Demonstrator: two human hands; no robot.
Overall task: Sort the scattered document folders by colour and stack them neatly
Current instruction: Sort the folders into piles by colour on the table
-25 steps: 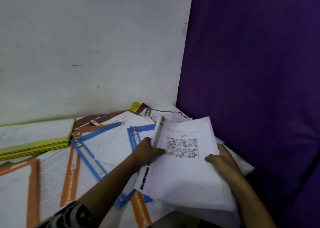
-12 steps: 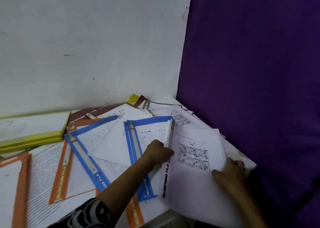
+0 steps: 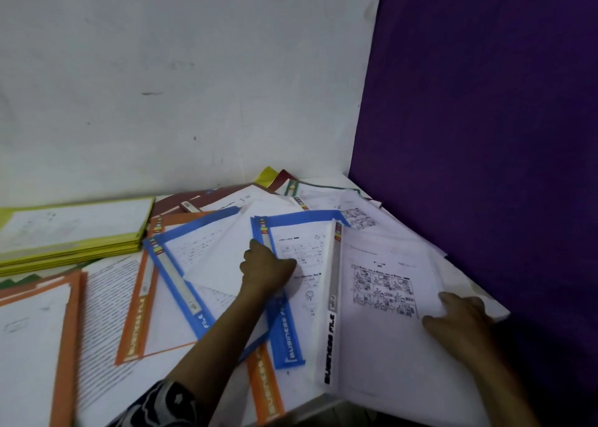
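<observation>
White folder lies under right hand, blue folder under left hand.

Folder stack back left; loose folders across the middle; perhaps another pile right.

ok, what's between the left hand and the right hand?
Head view: from left hand toward right hand: blue folder page, then white folder spine and picture-printed cover.
</observation>
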